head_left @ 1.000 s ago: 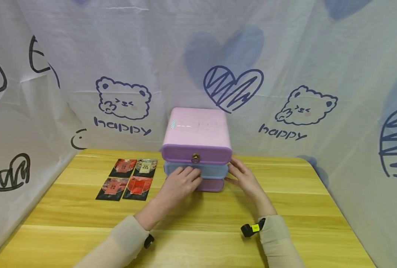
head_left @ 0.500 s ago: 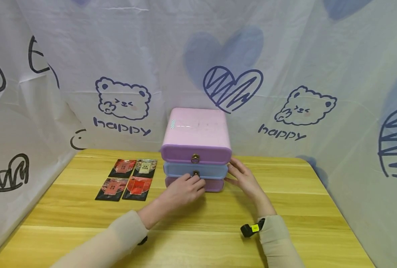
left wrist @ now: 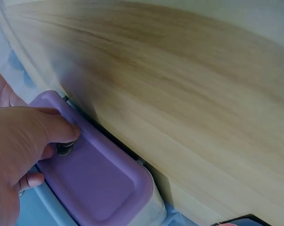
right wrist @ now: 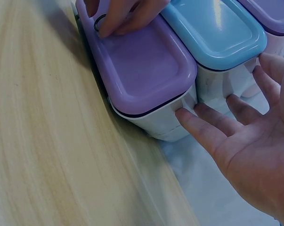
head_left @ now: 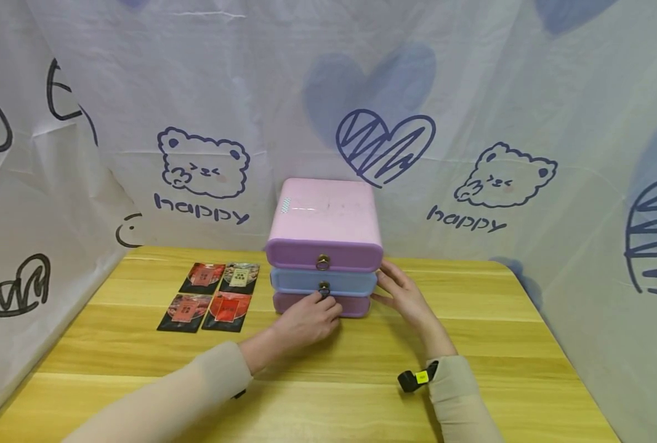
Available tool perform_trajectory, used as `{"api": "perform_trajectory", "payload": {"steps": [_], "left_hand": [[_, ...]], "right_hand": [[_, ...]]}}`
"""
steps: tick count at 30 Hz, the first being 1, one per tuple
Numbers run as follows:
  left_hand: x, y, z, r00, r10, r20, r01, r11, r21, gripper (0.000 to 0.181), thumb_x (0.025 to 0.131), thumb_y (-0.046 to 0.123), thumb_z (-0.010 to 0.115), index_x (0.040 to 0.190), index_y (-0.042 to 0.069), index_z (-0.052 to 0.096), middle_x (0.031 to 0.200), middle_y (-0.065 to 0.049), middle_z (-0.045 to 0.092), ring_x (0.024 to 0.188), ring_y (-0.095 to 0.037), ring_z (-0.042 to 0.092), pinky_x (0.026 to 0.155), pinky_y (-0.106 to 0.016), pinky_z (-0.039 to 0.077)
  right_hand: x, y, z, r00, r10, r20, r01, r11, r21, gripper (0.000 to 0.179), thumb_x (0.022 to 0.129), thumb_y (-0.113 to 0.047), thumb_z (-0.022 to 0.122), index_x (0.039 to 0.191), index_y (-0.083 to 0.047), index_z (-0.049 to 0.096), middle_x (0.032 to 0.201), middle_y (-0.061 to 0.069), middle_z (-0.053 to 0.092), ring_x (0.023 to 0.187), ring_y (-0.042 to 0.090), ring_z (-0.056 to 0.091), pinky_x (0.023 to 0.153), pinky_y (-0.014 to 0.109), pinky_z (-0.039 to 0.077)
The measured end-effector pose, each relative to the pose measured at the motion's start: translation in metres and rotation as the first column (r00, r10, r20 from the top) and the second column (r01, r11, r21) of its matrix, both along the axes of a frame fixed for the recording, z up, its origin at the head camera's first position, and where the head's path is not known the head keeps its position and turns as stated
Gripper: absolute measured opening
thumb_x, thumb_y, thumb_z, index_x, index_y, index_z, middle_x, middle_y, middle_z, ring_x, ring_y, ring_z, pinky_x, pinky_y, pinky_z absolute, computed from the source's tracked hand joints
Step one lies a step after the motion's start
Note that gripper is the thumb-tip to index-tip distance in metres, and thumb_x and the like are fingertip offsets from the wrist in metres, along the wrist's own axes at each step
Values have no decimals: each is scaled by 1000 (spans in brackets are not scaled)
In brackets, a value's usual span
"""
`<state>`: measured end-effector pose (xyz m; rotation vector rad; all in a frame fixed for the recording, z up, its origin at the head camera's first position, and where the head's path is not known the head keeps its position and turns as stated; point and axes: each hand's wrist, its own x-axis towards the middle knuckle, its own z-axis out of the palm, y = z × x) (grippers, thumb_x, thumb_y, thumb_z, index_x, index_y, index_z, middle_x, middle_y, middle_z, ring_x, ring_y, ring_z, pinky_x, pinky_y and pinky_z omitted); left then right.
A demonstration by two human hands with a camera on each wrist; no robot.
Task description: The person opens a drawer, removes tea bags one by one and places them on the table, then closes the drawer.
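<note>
A three-tier drawer box stands at the back of the table, with a purple top drawer (head_left: 353, 257), a blue middle drawer (head_left: 297, 280) and a purple bottom drawer (head_left: 356, 306). All drawers look closed. My left hand (head_left: 308, 319) is at the bottom drawer's front, pinching its metal ring pull (left wrist: 65, 149) between thumb and fingers. The hand hides that pull in the head view. My right hand (head_left: 408, 298) rests spread fingertips against the box's right side, as the right wrist view shows at the white side wall (right wrist: 167, 122).
Left of the box, several flat black-and-red packets lie in two rows, among them a front right packet (head_left: 227, 311) and a front left packet (head_left: 184, 312). The wooden table (head_left: 472, 320) meets a printed white cloth (head_left: 300, 92) behind.
My left hand has moved down from the blue middle drawer to the purple bottom drawer and taken hold of its ring pull. The middle drawer's pull is uncovered. My right hand stays put.
</note>
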<state>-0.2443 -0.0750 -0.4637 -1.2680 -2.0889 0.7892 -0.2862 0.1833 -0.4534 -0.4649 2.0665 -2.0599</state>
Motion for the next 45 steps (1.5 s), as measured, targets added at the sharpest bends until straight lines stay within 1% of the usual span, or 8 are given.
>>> {"api": "perform_trajectory", "payload": {"steps": [6, 11, 17, 21, 26, 35, 41, 45], "left_hand": [[1, 6, -5, 999, 40, -2, -40, 999, -18, 17, 102, 28, 59, 100, 26, 75, 102, 3, 59, 89, -16, 53, 72, -27, 44], [1, 8, -7, 996, 82, -19, -82, 996, -46, 18, 103, 31, 56, 101, 28, 74, 102, 4, 57, 89, -15, 51, 71, -27, 42], [2, 7, -6, 995, 92, -32, -94, 994, -61, 19, 104, 30, 55, 101, 27, 74, 103, 3, 55, 89, -16, 50, 72, -27, 42], [3, 7, -6, 995, 97, -35, -99, 993, -62, 21, 105, 30, 54, 101, 26, 75, 105, 1, 54, 89, -16, 50, 69, -26, 43], [3, 6, -9, 996, 88, -12, -88, 996, -25, 19, 105, 23, 57, 101, 23, 76, 107, -1, 55, 89, -16, 52, 64, -23, 45], [7, 4, -9, 998, 55, 6, -56, 996, 68, 12, 99, 16, 67, 96, 21, 77, 103, -2, 55, 88, -16, 53, 64, -18, 52], [8, 1, -6, 997, 45, 57, -50, 994, 101, 9, 95, 12, 71, 94, 19, 76, 100, -3, 56, 89, -17, 55, 57, -20, 53], [9, -2, -4, 994, 42, 103, -54, 991, 120, 9, 92, 9, 72, 94, 17, 76, 100, -2, 57, 91, -17, 55, 57, -21, 54]], "right_hand": [[0, 0, 0, 1000, 2, -3, -2, 1000, -3, 54, 112, -21, 46, 161, -2, 32, 164, 23, 33, 147, 43, 37, 110, 56, 47], [0, 0, 0, 1000, 1, 0, -1, 1000, -2, 54, 112, -21, 46, 161, -3, 32, 164, 22, 33, 147, 43, 38, 110, 55, 47], [0, 0, 0, 1000, 0, 0, 0, 1000, 3, 54, 112, -22, 46, 161, -3, 33, 163, 23, 34, 147, 43, 37, 110, 55, 47], [0, -1, 0, 1000, -6, 6, 6, 1000, 0, 54, 112, -21, 47, 161, -3, 33, 163, 23, 34, 147, 43, 37, 110, 55, 47], [0, -1, 0, 1000, -10, 7, 9, 1000, 3, 54, 112, -22, 47, 161, -3, 33, 164, 22, 33, 147, 42, 37, 110, 54, 47], [0, -1, 0, 1000, -5, 6, 5, 1000, -11, 55, 112, -21, 47, 161, -2, 31, 164, 22, 32, 148, 42, 37, 110, 54, 47], [0, -1, 0, 1000, -4, 5, 4, 1000, -10, 54, 112, -20, 46, 161, -2, 32, 164, 23, 33, 147, 43, 37, 110, 55, 47], [0, -1, 0, 1000, 0, 5, 0, 1000, -5, 54, 112, -20, 46, 161, -1, 31, 164, 23, 33, 147, 43, 37, 110, 54, 47]]}}
